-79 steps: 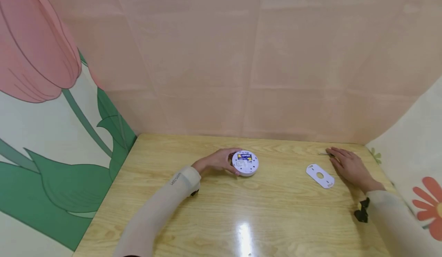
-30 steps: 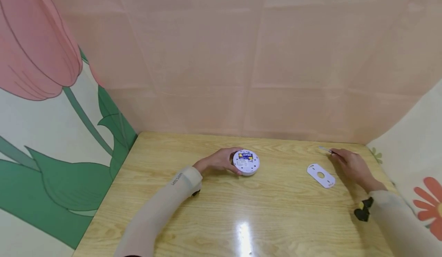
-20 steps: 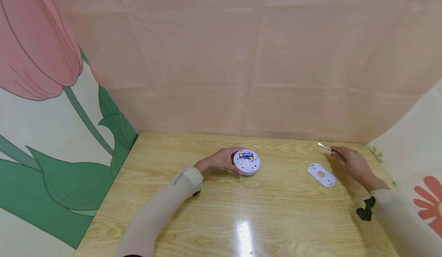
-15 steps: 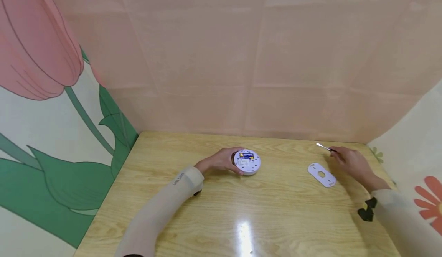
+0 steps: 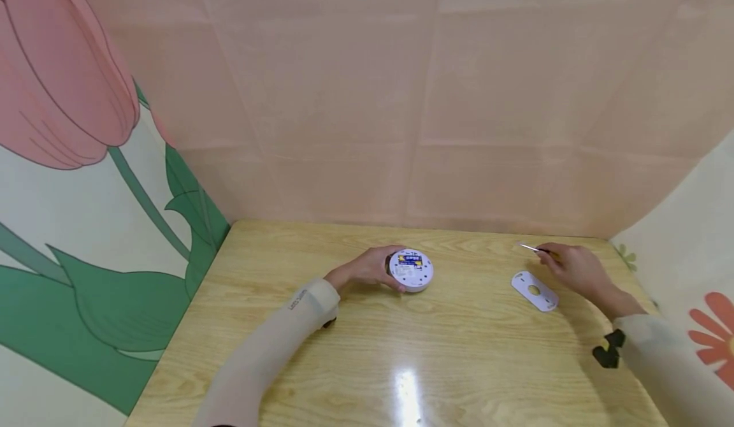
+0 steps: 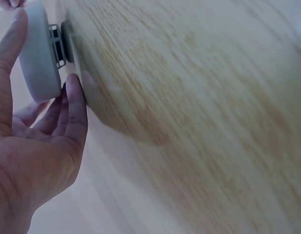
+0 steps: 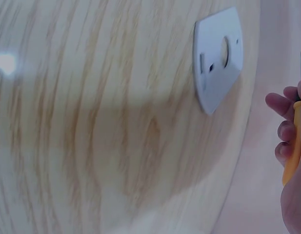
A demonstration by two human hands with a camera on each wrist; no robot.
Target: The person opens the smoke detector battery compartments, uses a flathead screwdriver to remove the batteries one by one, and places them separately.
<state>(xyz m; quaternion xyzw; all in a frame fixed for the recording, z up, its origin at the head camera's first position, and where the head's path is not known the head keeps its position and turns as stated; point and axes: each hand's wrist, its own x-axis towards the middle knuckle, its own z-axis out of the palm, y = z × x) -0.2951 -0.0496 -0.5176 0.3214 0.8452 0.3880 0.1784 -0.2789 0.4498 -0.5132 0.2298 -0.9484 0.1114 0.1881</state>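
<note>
Our left hand (image 5: 367, 267) grips the round white plastic detector (image 5: 410, 270); at its 3 o'clock, our right hand (image 5: 573, 269) pinches a yellow-handled thin metal screwdriver (image 5: 530, 248) above the wooden surface (image 5: 401, 357).

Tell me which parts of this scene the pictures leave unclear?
- Screwdriver: right wrist view cuts its tip at the edge; the right hand covers the handle.
- Round white device: label print too small in head view; left wrist view cuts it off, blurred.
- White plate: markings too small.
</note>
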